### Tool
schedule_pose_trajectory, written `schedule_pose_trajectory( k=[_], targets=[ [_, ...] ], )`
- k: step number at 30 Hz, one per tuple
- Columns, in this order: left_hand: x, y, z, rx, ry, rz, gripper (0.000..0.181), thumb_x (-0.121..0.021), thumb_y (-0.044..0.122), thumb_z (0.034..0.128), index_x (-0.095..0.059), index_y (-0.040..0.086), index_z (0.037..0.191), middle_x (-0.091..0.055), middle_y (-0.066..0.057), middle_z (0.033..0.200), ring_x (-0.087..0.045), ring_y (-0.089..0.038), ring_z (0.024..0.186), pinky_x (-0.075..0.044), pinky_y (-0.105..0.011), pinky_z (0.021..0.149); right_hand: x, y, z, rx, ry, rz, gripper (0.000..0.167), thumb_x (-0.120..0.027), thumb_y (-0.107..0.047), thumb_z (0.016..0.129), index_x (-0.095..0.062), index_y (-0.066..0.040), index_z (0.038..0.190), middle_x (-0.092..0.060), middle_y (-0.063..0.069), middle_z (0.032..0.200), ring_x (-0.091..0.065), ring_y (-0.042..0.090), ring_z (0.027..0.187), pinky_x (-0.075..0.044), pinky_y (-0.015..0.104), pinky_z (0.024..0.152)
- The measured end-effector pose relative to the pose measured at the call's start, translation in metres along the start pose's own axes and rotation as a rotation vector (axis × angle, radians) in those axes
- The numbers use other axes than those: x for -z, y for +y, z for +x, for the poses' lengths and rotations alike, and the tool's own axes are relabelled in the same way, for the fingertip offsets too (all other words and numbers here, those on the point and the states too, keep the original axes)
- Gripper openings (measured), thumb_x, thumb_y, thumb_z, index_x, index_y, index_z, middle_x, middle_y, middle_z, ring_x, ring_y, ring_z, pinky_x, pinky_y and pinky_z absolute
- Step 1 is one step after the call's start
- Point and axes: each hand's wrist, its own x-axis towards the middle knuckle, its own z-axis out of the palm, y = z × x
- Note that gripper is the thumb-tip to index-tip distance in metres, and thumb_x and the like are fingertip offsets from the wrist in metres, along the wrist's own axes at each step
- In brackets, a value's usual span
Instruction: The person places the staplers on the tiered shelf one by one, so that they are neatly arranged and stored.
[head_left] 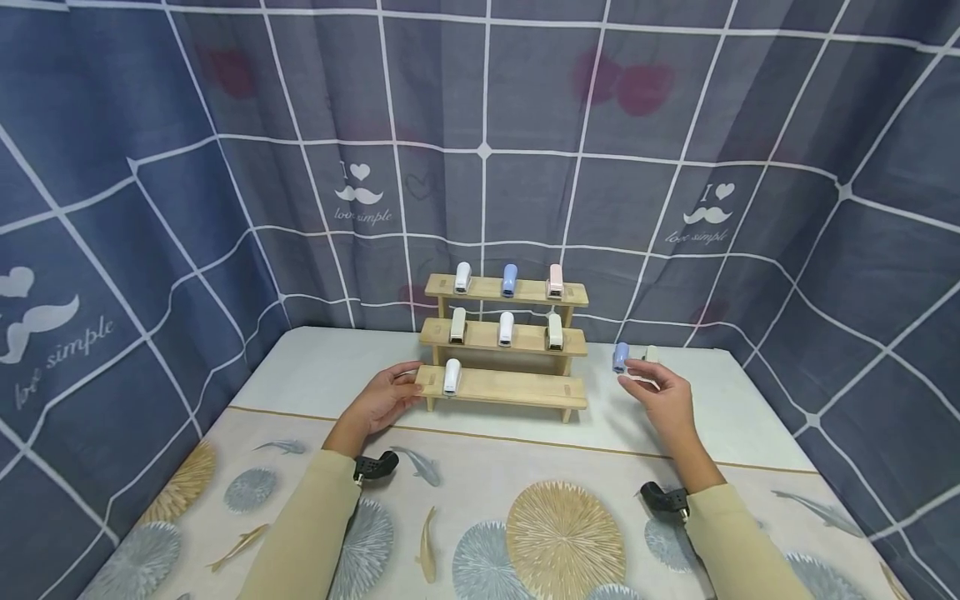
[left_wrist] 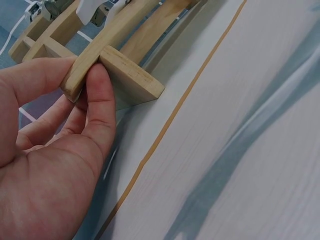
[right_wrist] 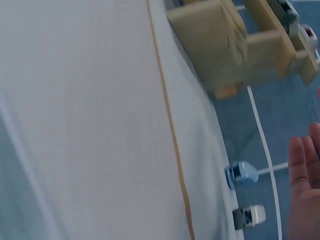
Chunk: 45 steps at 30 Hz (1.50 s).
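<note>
A three-tier wooden stand (head_left: 517,387) holds small staplers: white, blue (head_left: 509,281) and pink (head_left: 555,282) on top, cream, white (head_left: 506,329) and cream in the middle, and one white (head_left: 452,377) at the bottom left. With thumb and fingers, my left hand (head_left: 386,396) pinches the left end of the lowest shelf, clearly so in the left wrist view (left_wrist: 65,150). Right of the stand, my right hand (head_left: 663,400) is beside a blue stapler (head_left: 621,357) and a cream stapler (head_left: 651,354), the latter partly hidden. Nothing shows between its fingers.
A white table surface (head_left: 337,358) lies under the stand, with a patterned cloth (head_left: 420,517) of fish and round motifs in front. Grid-patterned curtains (head_left: 525,200) close off the back and both sides.
</note>
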Motion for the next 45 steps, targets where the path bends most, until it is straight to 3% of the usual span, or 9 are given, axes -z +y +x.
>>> schedule_pose_trajectory(
  k=[4,7,11,16,27,35,40,45],
  targets=[
    [-0.001,-0.001,0.001,-0.002,-0.007,0.003,0.066,-0.056,-0.012,0.0955,-0.031,-0.005,0.156,-0.061,-0.003,0.114,-0.065,-0.010,0.094,-0.058,-0.021,0.083,0.016,0.026,0.013,-0.046,0.049,-0.023,0.040,-0.082,-0.001,0.084,-0.070,0.009,0.120,-0.077,0.006,0.110,-0.070,0.005,0.097,-0.055,0.009,0.084],
    [-0.001,-0.001,0.001,-0.002,-0.005,0.005,0.066,-0.055,-0.011,0.0956,-0.031,-0.005,0.156,-0.061,-0.003,0.114,-0.065,-0.010,0.094,-0.058,-0.020,0.082,0.026,0.039,0.022,-0.092,0.067,-0.070,0.043,-0.084,-0.010,0.084,-0.070,0.004,0.123,-0.073,-0.012,0.103,-0.068,0.001,0.096,-0.054,0.006,0.079],
    [0.000,-0.001,0.001,0.004,0.001,0.006,0.066,-0.056,-0.011,0.0960,-0.031,-0.004,0.157,-0.061,-0.003,0.113,-0.065,-0.009,0.094,-0.058,-0.020,0.082,0.035,0.050,0.034,-0.172,0.076,-0.164,0.046,-0.083,-0.020,0.087,-0.070,-0.005,0.129,-0.074,-0.003,0.113,-0.065,0.000,0.100,-0.050,0.006,0.073],
    [0.000,-0.001,0.000,0.005,0.004,-0.002,0.066,-0.056,-0.010,0.0959,-0.031,-0.004,0.157,-0.061,-0.002,0.112,-0.065,-0.009,0.093,-0.058,-0.019,0.081,0.041,0.060,0.047,-0.280,0.065,-0.181,0.048,-0.077,-0.024,0.093,-0.065,-0.008,0.137,-0.069,0.008,0.132,-0.059,-0.004,0.105,-0.046,0.006,0.074],
    [-0.001,-0.002,0.000,0.015,0.017,0.003,0.065,-0.056,-0.010,0.0970,-0.032,-0.002,0.157,-0.061,-0.001,0.112,-0.066,-0.010,0.096,-0.058,-0.022,0.085,0.044,0.075,0.070,-0.342,0.005,-0.169,0.050,-0.072,-0.021,0.096,-0.060,-0.005,0.142,-0.062,0.011,0.128,-0.052,-0.003,0.100,-0.047,0.003,0.074],
    [-0.003,-0.001,0.000,0.015,0.015,-0.006,0.065,-0.055,-0.010,0.0972,-0.033,-0.001,0.157,-0.063,0.000,0.111,-0.066,-0.009,0.095,-0.058,-0.021,0.083,0.050,0.078,0.079,-0.390,-0.097,-0.260,0.056,-0.069,-0.022,0.099,-0.051,-0.009,0.151,-0.050,0.021,0.152,-0.049,0.029,0.135,-0.044,0.005,0.076],
    [-0.002,-0.001,0.001,0.021,0.017,-0.014,0.065,-0.056,-0.009,0.0972,-0.032,-0.001,0.157,-0.064,0.000,0.109,-0.066,-0.010,0.094,-0.058,-0.022,0.082,0.051,0.079,0.084,-0.434,-0.145,-0.256,0.060,-0.067,-0.016,0.099,-0.045,-0.010,0.155,-0.045,0.021,0.157,-0.045,0.034,0.141,-0.047,0.016,0.086],
    [-0.001,-0.003,0.000,0.019,0.012,-0.016,0.065,-0.056,-0.010,0.0970,-0.032,-0.001,0.157,-0.064,0.000,0.112,-0.066,-0.010,0.096,-0.058,-0.022,0.083,0.052,0.084,0.089,-0.460,-0.196,-0.226,0.065,-0.065,-0.015,0.100,-0.038,-0.011,0.158,-0.041,0.021,0.159,-0.044,0.036,0.142,-0.048,0.046,0.109]
  ],
)
